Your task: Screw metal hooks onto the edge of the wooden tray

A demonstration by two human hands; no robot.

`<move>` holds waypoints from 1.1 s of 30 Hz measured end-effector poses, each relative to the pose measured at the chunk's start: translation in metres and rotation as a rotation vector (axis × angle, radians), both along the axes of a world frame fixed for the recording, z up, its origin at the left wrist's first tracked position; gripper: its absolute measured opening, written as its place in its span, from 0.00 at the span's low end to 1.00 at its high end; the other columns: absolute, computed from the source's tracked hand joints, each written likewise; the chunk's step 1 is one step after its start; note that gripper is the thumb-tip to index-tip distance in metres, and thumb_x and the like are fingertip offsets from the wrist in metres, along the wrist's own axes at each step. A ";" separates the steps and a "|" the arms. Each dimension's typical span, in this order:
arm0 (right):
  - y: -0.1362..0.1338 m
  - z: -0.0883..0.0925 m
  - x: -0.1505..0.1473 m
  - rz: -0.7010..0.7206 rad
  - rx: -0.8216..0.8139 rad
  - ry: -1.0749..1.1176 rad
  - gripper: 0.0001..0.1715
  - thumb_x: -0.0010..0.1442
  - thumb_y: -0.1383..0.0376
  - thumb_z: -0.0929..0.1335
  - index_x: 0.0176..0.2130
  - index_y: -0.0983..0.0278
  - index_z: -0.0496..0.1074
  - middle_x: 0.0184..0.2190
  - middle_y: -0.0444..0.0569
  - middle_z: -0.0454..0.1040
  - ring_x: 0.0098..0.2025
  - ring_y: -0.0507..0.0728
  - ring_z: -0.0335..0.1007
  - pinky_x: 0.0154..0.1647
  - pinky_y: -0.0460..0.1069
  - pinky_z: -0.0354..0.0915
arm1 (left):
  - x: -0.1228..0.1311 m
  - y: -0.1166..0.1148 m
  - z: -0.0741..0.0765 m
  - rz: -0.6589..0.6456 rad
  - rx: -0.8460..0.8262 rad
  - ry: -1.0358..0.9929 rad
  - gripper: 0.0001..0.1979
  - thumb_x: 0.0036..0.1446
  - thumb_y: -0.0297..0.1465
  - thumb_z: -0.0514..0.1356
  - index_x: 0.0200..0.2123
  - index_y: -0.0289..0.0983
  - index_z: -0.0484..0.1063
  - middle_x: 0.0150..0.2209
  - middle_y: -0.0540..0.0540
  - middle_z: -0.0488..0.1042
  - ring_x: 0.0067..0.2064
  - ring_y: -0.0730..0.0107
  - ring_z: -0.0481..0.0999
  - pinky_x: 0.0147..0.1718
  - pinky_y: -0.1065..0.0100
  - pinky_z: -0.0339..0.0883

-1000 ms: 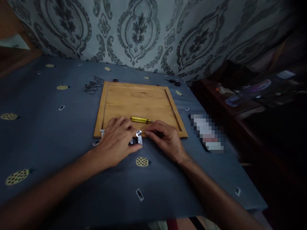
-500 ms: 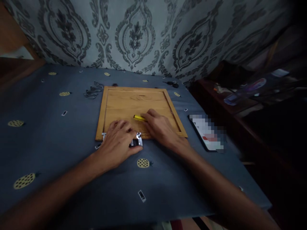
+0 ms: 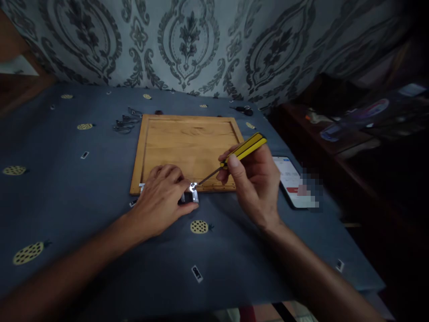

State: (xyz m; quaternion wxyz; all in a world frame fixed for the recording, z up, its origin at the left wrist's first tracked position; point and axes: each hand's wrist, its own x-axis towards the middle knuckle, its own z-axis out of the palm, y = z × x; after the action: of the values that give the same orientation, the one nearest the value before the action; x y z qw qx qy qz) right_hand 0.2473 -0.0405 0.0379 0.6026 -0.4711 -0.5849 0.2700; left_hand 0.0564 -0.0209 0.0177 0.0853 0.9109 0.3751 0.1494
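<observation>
A wooden panel (image 3: 187,143) with a raised frame lies flat on the blue cloth. At its near edge sits a shiny metal hinge (image 3: 193,193). My left hand (image 3: 161,201) lies over the hinge, fingers curled down on it and holding it against the panel's edge. My right hand (image 3: 254,179) grips a yellow-handled screwdriver (image 3: 243,150) in a pinch, handle tilted up to the right. Its thin shaft slants down to the left, and the tip rests at the hinge's top plate.
Several more metal hinges (image 3: 124,123) lie in a heap left of the panel's far corner. A phone (image 3: 293,181) with a lit screen rests to the right of the panel. A small dark object (image 3: 244,109) lies by the patterned wall. Dark furniture stands off the table's right edge.
My right hand reached onto the panel, picked up the screwdriver, lifted it and brought its tip to the hinge. My left hand stayed on the hinge.
</observation>
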 end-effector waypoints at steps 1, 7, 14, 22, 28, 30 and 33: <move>0.000 -0.003 0.000 0.010 -0.004 -0.004 0.11 0.64 0.56 0.70 0.39 0.58 0.65 0.35 0.42 0.73 0.23 0.48 0.69 0.24 0.47 0.69 | 0.000 0.000 0.000 0.001 0.004 0.003 0.16 0.56 0.43 0.68 0.42 0.37 0.77 0.41 0.44 0.73 0.50 0.52 0.69 0.52 0.49 0.64; 0.001 -0.007 -0.001 0.055 -0.023 -0.014 0.11 0.65 0.57 0.69 0.38 0.59 0.65 0.33 0.42 0.71 0.24 0.48 0.68 0.25 0.47 0.68 | 0.000 0.000 0.001 0.002 -0.008 0.016 0.16 0.57 0.42 0.67 0.42 0.36 0.77 0.42 0.43 0.73 0.51 0.51 0.70 0.53 0.48 0.64; 0.001 -0.009 -0.001 0.070 -0.042 -0.009 0.12 0.65 0.56 0.69 0.37 0.59 0.63 0.33 0.42 0.71 0.24 0.48 0.68 0.25 0.47 0.67 | 0.001 0.000 0.001 0.010 -0.005 0.019 0.16 0.58 0.42 0.66 0.42 0.37 0.78 0.43 0.42 0.72 0.51 0.51 0.69 0.54 0.49 0.63; 0.001 -0.010 -0.002 0.079 -0.029 0.013 0.11 0.65 0.58 0.69 0.37 0.59 0.63 0.33 0.42 0.71 0.24 0.48 0.69 0.24 0.47 0.66 | 0.001 0.000 0.001 0.008 -0.017 0.021 0.16 0.58 0.42 0.66 0.42 0.37 0.78 0.42 0.43 0.72 0.51 0.51 0.69 0.53 0.48 0.63; 0.001 -0.010 -0.002 0.077 -0.028 0.003 0.13 0.65 0.56 0.69 0.36 0.58 0.62 0.34 0.42 0.71 0.24 0.48 0.68 0.25 0.47 0.67 | 0.001 0.000 0.001 0.008 -0.008 0.017 0.16 0.57 0.42 0.67 0.42 0.37 0.78 0.42 0.42 0.73 0.51 0.51 0.69 0.54 0.48 0.64; 0.001 -0.011 -0.002 0.070 -0.031 -0.008 0.14 0.65 0.55 0.69 0.37 0.59 0.62 0.34 0.42 0.71 0.24 0.47 0.68 0.25 0.47 0.67 | 0.001 0.000 0.001 0.004 -0.007 0.015 0.15 0.58 0.42 0.66 0.41 0.36 0.78 0.42 0.42 0.73 0.51 0.51 0.69 0.53 0.48 0.64; 0.001 -0.011 -0.002 0.070 -0.029 -0.004 0.14 0.65 0.55 0.69 0.37 0.59 0.62 0.34 0.42 0.71 0.24 0.47 0.69 0.25 0.47 0.67 | 0.001 0.000 0.001 0.001 -0.001 0.020 0.15 0.58 0.42 0.66 0.41 0.36 0.78 0.42 0.42 0.73 0.50 0.51 0.69 0.53 0.48 0.64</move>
State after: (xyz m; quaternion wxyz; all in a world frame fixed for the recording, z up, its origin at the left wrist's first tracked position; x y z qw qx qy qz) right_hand 0.2452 -0.0391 0.0273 0.5846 -0.4597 -0.5983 0.2984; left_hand 0.0577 -0.0206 0.0185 0.0821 0.9121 0.3766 0.1400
